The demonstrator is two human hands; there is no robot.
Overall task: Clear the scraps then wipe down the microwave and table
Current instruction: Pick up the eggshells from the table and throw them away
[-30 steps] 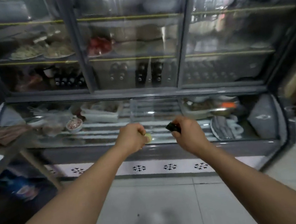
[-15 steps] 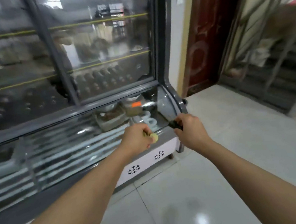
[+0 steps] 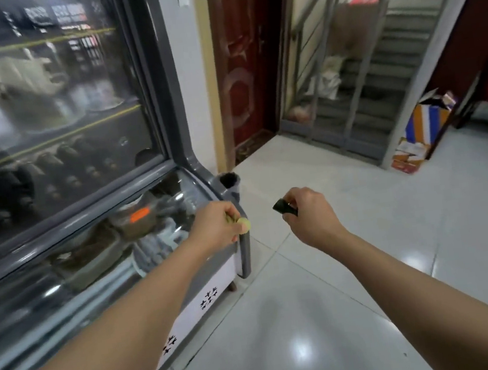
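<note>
My left hand [image 3: 215,226] is curled round a small yellowish scrap [image 3: 244,224] that pokes out past its fingers. My right hand [image 3: 310,216] pinches a small dark scrap [image 3: 282,205] at its fingertips. Both hands are held out in front of me at about waist height, a short gap between them, over the white tiled floor. The left hand is level with the right end of a glass display fridge. Neither the microwave nor the table is in view.
The grey display fridge [image 3: 179,150] with food trays fills the left side. A dark red door [image 3: 243,70] stands ahead, a glazed stairwell [image 3: 368,53] to its right. Cardboard boxes [image 3: 421,127] lie by the stairwell frame. Glossy floor tiles [image 3: 366,230] stretch ahead and to the right.
The view has swung right from facing the fridge front to its right end, with the door and stairwell coming into view. Both hands keep hold of their scraps in the same pose.
</note>
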